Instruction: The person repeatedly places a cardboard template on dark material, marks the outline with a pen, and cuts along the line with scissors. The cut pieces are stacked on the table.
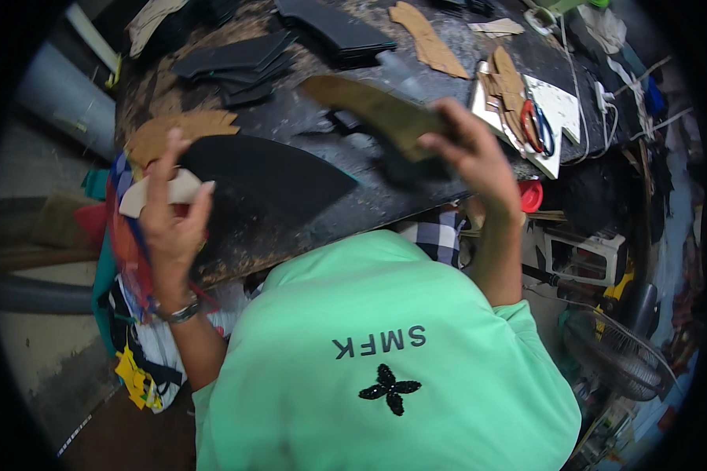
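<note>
Left hand (169, 224) grip grasps black cut piece (267, 177); right hand (467, 153) clenches brown pattern (373, 110)

Worn dark workbench (385, 196) carries black cut pieces (243, 67), scissors (536, 125).

Black stacks (247, 67) and scissors (536, 125) flank bare worktable (306, 110) between.

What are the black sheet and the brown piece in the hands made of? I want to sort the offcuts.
Black sheet: probably leather or imitation leather, matt, smoothly cut curved edge. Brown piece: looks like cardboard or stiff paper, flat, dull tan, clean-cut edges. Neither can be told for certain.
</note>
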{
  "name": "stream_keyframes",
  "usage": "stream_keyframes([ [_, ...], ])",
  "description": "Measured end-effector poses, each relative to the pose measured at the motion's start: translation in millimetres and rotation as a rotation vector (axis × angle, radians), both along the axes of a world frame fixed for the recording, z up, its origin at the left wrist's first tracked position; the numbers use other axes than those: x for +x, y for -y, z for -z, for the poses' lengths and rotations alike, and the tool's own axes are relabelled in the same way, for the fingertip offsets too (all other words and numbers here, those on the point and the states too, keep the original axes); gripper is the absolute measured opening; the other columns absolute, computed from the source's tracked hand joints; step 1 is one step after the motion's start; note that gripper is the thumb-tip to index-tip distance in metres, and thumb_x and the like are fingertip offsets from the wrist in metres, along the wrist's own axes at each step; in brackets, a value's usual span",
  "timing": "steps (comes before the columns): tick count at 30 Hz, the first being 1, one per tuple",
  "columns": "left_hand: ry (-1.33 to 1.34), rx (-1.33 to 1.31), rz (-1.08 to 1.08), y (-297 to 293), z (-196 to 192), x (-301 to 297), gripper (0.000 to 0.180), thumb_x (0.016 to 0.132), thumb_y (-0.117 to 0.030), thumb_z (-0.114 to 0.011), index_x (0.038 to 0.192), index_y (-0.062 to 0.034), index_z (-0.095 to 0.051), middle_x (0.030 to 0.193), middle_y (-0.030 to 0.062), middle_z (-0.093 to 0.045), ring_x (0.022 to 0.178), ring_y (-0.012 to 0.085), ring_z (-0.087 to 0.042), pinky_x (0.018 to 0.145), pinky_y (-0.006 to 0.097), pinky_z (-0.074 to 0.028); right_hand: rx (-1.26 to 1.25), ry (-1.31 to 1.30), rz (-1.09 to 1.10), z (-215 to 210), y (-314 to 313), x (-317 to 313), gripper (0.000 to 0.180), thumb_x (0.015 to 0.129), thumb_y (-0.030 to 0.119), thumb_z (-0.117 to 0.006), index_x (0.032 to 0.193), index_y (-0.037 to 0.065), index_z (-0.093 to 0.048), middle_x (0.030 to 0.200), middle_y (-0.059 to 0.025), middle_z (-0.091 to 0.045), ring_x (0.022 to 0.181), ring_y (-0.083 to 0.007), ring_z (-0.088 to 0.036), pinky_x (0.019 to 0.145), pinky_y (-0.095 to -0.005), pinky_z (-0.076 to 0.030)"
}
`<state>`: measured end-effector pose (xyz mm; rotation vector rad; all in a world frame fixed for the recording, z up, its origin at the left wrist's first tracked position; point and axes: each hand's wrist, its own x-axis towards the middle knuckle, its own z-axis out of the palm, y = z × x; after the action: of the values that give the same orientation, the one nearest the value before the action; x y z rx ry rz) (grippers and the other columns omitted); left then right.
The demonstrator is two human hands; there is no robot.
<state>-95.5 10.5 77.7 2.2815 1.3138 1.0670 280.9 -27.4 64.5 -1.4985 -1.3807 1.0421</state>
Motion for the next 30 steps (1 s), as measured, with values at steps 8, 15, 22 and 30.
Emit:
stream_keyframes([
  [8, -0.059, -0.032, -0.039, 16, 65, 21, 0.077, 0.081, 0.001, -0.071, 0.151, -0.0086, -0.039, 0.137, 0.0168, -0.056, 0.125, 0.0340, -0.054, 0.107, 0.041, -0.042, 0.159, -0.012, 0.014, -1, -8, -10, 0.027, 0.100, 0.008, -0.056, 0.126, 0.002, -0.051, 0.110, -0.0062, -0.059, 0.103, -0.0129, -0.056, 0.091, -0.0273, -0.046],
  [15, 0.100, -0.164, -0.041, 32, 69, 14, 0.068, 0.089, 0.006, -0.056, 0.152, -0.0073, -0.036, 0.134, 0.0185, -0.058, 0.124, 0.0314, -0.057, 0.107, 0.041, -0.042, -0.032, -0.177, -0.264, 29, 14, -93, 0.033, 0.095, 0.003, -0.059, 0.128, 0.003, -0.053, 0.118, -0.0124, -0.064, 0.102, -0.0157, -0.060, 0.089, -0.0307, -0.047],
  [22, 0.230, -0.256, -0.112, 24, 78, 19, 0.059, 0.095, 0.003, -0.048, 0.152, -0.0082, -0.036, 0.127, 0.0169, -0.061, 0.114, 0.0230, -0.061, 0.101, 0.035, -0.046, -0.055, 0.062, -0.252, 39, 13, -99, 0.030, 0.094, 0.006, -0.061, 0.123, 0.002, -0.056, 0.093, -0.0145, -0.067, 0.084, -0.0203, -0.063, 0.080, -0.0340, -0.049],
  [30, 0.217, -0.187, -0.203, 11, 82, 25, 0.036, 0.094, -0.003, -0.062, 0.130, -0.0066, -0.064, 0.109, 0.0097, -0.061, 0.098, 0.0183, -0.063, 0.087, 0.029, -0.050, -0.126, 0.169, -0.296, 31, 13, -99, 0.030, 0.095, 0.006, -0.061, 0.125, 0.004, -0.059, 0.089, -0.0066, -0.065, 0.085, -0.0107, -0.057, 0.080, -0.0280, -0.047],
])
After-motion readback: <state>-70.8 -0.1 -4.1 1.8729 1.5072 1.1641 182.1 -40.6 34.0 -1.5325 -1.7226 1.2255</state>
